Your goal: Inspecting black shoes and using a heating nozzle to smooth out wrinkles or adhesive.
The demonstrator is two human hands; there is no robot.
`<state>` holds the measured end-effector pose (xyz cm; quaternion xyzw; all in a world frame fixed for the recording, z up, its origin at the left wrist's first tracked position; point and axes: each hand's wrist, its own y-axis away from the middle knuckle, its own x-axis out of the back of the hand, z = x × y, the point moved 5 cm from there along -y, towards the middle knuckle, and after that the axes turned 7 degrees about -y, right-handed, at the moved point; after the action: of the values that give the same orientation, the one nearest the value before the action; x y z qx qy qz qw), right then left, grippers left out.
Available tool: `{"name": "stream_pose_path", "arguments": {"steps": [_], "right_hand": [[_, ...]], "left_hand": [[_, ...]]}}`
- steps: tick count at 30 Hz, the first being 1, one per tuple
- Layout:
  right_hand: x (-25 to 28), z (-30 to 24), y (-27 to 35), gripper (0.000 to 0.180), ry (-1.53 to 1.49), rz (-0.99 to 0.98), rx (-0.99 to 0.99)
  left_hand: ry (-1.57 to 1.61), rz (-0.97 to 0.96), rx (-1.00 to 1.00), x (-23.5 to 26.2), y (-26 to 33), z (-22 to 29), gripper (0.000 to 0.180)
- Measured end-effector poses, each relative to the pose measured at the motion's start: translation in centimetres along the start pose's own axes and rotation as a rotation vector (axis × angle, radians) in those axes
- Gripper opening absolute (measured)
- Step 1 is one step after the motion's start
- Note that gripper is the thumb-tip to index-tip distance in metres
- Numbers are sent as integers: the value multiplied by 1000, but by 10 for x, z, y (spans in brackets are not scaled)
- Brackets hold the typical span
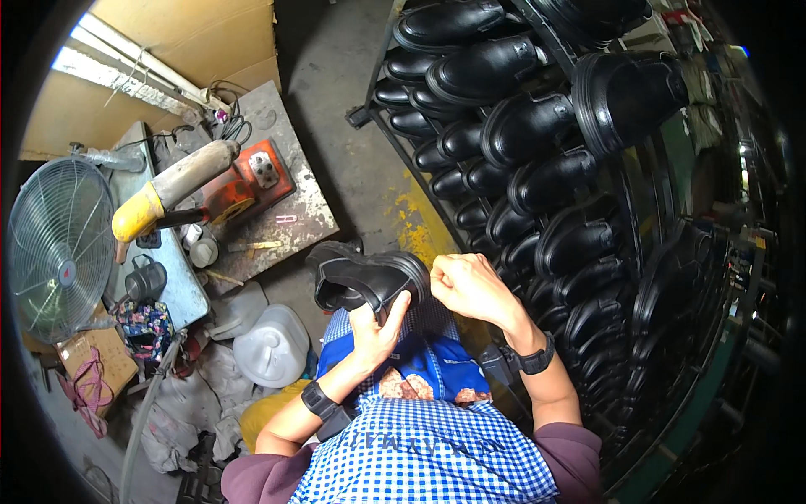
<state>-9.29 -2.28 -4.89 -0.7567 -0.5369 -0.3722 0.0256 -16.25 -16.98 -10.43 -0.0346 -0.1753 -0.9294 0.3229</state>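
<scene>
A tall rack (437, 197) is being filled by rows of black shoes (537, 181) on the right. A wire-guarded fan (57, 244) is being kept at the far left beside a cluttered workbench (294, 210). A white plastic jug (270, 346) is standing on the floor below. A black leather shoe (369, 281) is being held over the lap, just above a blue checked apron: the left hand (375, 332) is being closed around its heel opening, while the right hand (470, 286) is being curled shut against its sole edge.

Item: black shoe (369, 279), glossy, thick ridged sole.
Pose: on its side, opening facing up-left.
Position: over the lap, held between both hands.
</scene>
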Motion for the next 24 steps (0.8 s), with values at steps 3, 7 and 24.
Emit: {"name": "stream_pose_path", "arguments": {"steps": [3,7,24], "right_hand": [[-1,2,0,10,-31,12,22],[-9,21,3,9,-306,-46,-190],[-22,35,33,86,-936,96,-101]], "left_hand": [[52,-19,53,1,-1,2,13],[324,-6,162,3,-3,5,18],[829,124,335,30,-35,15,25]]}}
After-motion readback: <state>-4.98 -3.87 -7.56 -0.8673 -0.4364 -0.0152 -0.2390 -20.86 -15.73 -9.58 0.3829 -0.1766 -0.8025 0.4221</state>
